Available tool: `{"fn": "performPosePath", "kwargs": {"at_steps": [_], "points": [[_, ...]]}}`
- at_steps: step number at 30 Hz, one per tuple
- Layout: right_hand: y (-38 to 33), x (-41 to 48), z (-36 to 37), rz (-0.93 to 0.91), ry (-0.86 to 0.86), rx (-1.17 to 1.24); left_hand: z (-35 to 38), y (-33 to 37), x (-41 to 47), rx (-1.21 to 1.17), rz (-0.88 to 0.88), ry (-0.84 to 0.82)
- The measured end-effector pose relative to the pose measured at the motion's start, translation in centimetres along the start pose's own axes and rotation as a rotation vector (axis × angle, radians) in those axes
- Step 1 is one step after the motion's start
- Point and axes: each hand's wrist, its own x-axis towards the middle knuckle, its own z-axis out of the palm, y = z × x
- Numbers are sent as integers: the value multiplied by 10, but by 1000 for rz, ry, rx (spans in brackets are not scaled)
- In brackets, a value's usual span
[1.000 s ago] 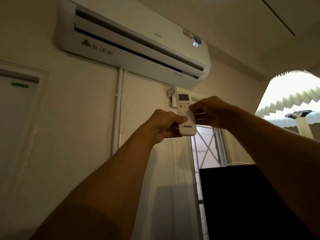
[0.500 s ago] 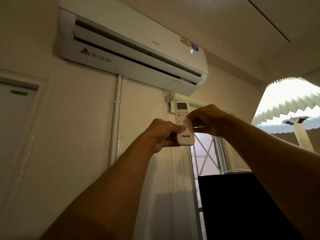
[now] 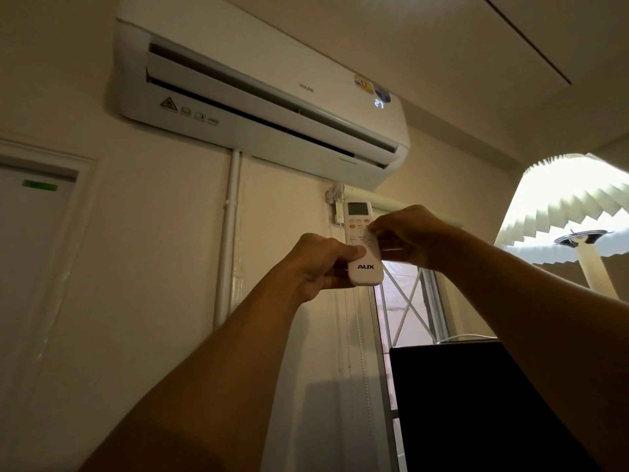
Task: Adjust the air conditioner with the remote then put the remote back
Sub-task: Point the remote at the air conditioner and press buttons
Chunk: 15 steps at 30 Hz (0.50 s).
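A white wall-mounted air conditioner (image 3: 258,97) hangs high on the wall, its flap open and its display reading 27. Below it I hold a white remote (image 3: 362,247) upright, marked AUX, with its screen at the top. My left hand (image 3: 320,264) grips the remote's lower half from the left, thumb on its face. My right hand (image 3: 405,233) comes in from the right, and its fingertip touches the buttons in the middle of the remote.
A white pipe (image 3: 229,233) runs down the wall under the unit. A door frame (image 3: 41,233) stands at the left. A window with bars (image 3: 405,308) and a bead cord is behind the remote. A dark screen (image 3: 476,403) and a lit pleated lamp (image 3: 571,212) are at the right.
Both hands and the remote have stayed together. The view has tilted down a little, so they sit lower in the frame. The display read 2 half a second ago and reads 27 now.
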Motion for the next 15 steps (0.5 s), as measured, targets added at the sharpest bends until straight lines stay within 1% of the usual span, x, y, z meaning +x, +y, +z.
{"fn": "performPosePath", "kwargs": {"at_steps": [8, 15], "points": [[-2, -3, -3, -7, 8, 8, 2, 2, 0, -12, 6, -10], [-8, -6, -6, -49, 37, -15, 6, 8, -2, -14, 16, -18]]}}
